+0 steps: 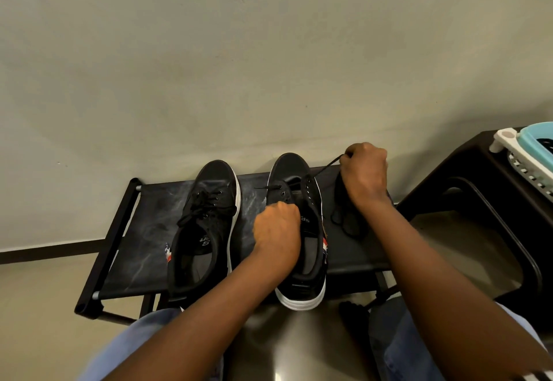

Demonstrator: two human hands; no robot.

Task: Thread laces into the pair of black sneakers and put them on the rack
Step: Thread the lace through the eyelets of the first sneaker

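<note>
Two black sneakers with white soles stand side by side on the top shelf of a low black rack [143,231], toes toward the wall. The left sneaker [206,225] is laced, its laces lying loose over the tongue. My left hand [276,228] grips the near left edge of the right sneaker [299,261] by its eyelet row. My right hand [365,171] pinches a black lace [323,168] and holds it taut up and to the right from the front eyelets. The rest of that lace lies in a loose pile [347,219] on the shelf right of the shoe.
A pale wall stands right behind the rack. A dark stool or table [478,201] sits at the right, with a white and teal plastic item [529,147] on it. My knees in blue jeans [143,338] are just in front of the rack.
</note>
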